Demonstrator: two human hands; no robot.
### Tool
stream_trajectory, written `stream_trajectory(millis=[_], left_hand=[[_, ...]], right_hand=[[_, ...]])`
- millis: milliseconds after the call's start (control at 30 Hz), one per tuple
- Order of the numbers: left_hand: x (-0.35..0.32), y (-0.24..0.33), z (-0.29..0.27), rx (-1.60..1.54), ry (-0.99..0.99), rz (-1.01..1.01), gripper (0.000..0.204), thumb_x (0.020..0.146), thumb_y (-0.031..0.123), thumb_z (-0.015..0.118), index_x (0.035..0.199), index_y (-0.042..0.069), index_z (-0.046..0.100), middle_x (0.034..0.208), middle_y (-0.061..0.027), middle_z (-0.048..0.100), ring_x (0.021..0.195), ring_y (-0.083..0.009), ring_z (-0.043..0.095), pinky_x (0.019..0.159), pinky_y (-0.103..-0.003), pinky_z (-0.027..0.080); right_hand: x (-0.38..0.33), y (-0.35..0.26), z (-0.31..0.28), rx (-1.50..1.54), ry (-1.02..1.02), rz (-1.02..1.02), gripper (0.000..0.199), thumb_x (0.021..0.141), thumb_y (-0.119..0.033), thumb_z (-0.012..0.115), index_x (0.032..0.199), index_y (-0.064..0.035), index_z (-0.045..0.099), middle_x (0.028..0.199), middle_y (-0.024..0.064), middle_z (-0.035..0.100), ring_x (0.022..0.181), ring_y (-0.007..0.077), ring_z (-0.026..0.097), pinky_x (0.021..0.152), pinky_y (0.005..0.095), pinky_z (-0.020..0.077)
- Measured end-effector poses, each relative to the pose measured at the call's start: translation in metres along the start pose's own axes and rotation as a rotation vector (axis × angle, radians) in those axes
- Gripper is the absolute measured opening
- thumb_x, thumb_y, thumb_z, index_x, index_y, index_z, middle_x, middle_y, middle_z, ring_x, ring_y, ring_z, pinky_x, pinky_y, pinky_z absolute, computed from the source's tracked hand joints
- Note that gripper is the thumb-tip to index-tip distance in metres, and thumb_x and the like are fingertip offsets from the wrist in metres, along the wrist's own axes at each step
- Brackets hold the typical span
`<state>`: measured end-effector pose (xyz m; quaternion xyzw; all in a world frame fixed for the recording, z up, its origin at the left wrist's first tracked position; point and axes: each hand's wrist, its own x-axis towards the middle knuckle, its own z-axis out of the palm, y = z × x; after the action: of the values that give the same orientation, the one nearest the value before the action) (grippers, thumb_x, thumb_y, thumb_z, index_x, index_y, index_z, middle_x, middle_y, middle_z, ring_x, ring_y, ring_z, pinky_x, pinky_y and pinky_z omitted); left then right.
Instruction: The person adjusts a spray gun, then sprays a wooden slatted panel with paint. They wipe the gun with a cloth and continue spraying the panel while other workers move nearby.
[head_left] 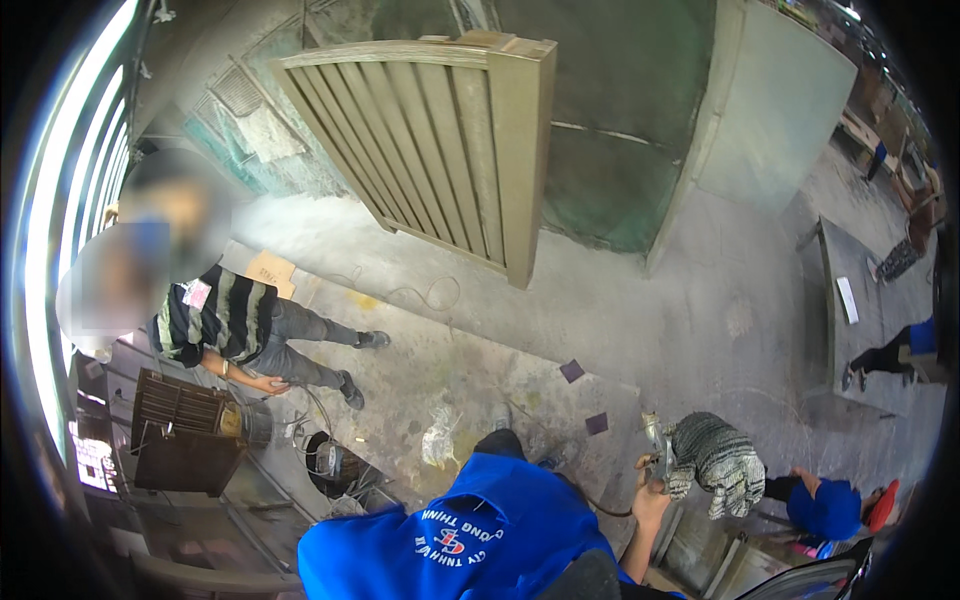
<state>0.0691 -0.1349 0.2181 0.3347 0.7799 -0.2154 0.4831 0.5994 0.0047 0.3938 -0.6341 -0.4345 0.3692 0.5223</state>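
Note:
My right hand (650, 500) is bare and raised at the lower right, its fingers closed round the handle of a metal spray gun (655, 440). A thin brown hose (610, 513) curves up to this hand from beside my body. Right against the gun is a grey-and-black knitted work glove (715, 460), its fingers drooping; no arm shows behind it, and I cannot tell how it is held up. My left hand is out of view; only the blue sleeve shows on that side.
A slatted olive-grey panel (420, 160) stands upright ahead. At left a person in a striped shirt (225, 315) holds a thin hose. Nearby are a brown cabinet (185, 465) and a dark bucket (335, 465). A metal table (850, 290) and other people are at right.

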Motion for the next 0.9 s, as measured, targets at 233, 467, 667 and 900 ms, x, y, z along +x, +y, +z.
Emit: stream_trajectory(millis=[233,467,667,900], left_hand=[[-0.001,-0.011,-0.058,0.208,0.005,0.162,0.039,0.083,0.031,0.065,0.108,0.002,0.070,0.108,-0.0241,0.068,0.104,-0.0409,0.065,0.091,-0.049,0.051],[-0.001,0.244,-0.255,-0.275,0.657,0.716,0.044,0.086,0.037,0.068,0.114,0.004,0.073,0.110,-0.0241,0.072,0.104,-0.0402,0.069,0.093,-0.045,0.053],[-0.080,0.271,-0.290,-0.550,0.306,1.030,0.040,0.090,0.030,0.071,0.120,0.003,0.068,0.077,-0.0132,0.071,0.068,-0.0160,0.063,0.067,-0.034,0.051],[0.080,0.009,-0.175,-0.101,0.182,0.459,0.064,0.088,0.054,0.065,0.132,0.007,0.065,0.130,-0.0215,0.066,0.122,-0.0364,0.063,0.102,-0.046,0.049]], right_hand=[[0.030,-0.051,0.038,-0.021,0.023,-0.086,0.064,0.101,-0.064,0.047,0.094,-0.0020,0.059,0.080,-0.0016,0.056,0.065,0.0055,0.046,0.054,0.0227,0.0339],[-0.012,-0.084,0.066,0.014,-0.056,-0.108,0.049,0.107,-0.045,0.048,0.089,-0.0008,0.059,0.085,0.0029,0.061,0.057,0.0081,0.047,0.052,0.0250,0.0370],[-0.093,-0.086,0.147,0.070,0.142,-0.018,0.035,0.110,-0.031,0.037,0.109,-0.0003,0.055,0.088,0.0077,0.066,0.052,0.0092,0.047,0.045,0.0256,0.0384],[-0.162,-0.098,0.207,-0.062,0.078,-0.013,0.060,0.107,-0.057,0.035,0.111,-0.0006,0.054,0.084,0.0062,0.064,0.049,0.0095,0.046,0.042,0.0254,0.0359]])
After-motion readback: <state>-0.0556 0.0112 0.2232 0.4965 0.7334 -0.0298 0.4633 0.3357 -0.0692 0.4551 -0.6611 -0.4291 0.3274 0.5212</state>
